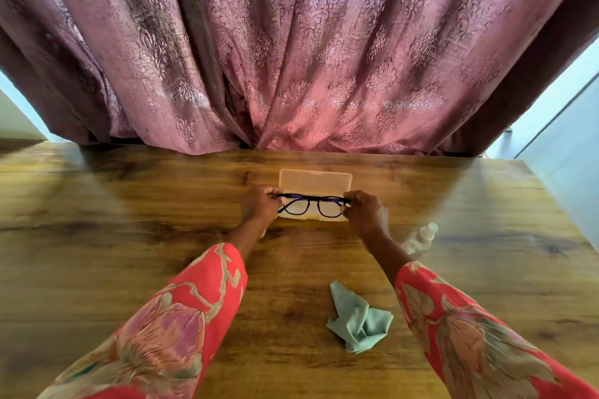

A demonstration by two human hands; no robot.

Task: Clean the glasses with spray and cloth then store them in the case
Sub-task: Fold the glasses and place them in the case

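Observation:
Black-framed glasses (312, 204) are held level over the open translucent case (315, 181), which lies on the wooden table with its lid tilted back. My left hand (261, 209) pinches the frame's left end and my right hand (366, 212) pinches the right end. The temples look folded behind the lenses. A crumpled pale green cloth (359, 321) lies on the table nearer to me, between my forearms. A small clear spray bottle (419, 238) lies on its side just right of my right wrist, partly hidden by the arm.
The wooden table (162, 236) stretches wide to both sides. A pink patterned curtain (291, 58) hangs down to the table's far edge, right behind the case. The table's right edge runs diagonally at the far right.

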